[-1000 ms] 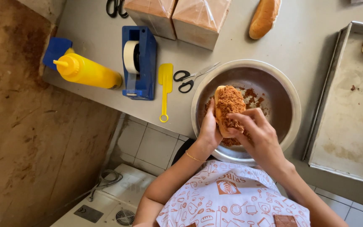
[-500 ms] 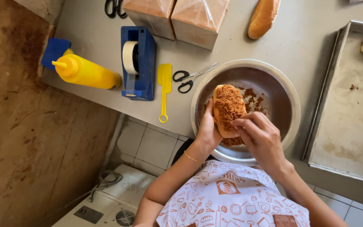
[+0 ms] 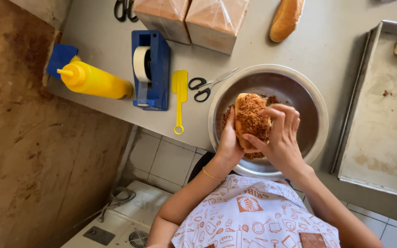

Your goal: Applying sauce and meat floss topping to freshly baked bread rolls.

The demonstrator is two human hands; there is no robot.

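left hand [image 3: 229, 143] grasping crumb-topped bun [image 3: 249, 120] from its side, right hand [image 3: 279, 138] fingers curled over topping, metal bowl [image 3: 315, 108] beneath fingertips

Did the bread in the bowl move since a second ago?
Yes, a little. The crumb-covered bun, held in both hands, has shifted toward the metal bowl's near rim, slightly farther from the black scissors beside the bowl.

Your hands hold the crumb-coated bread roll [image 3: 250, 120] over the round steel bowl [image 3: 311, 108] on the grey tabletop [image 3: 327, 50]; black-handled scissors [image 3: 205, 86] lie left, flat metal tray [image 3: 382, 128] right.
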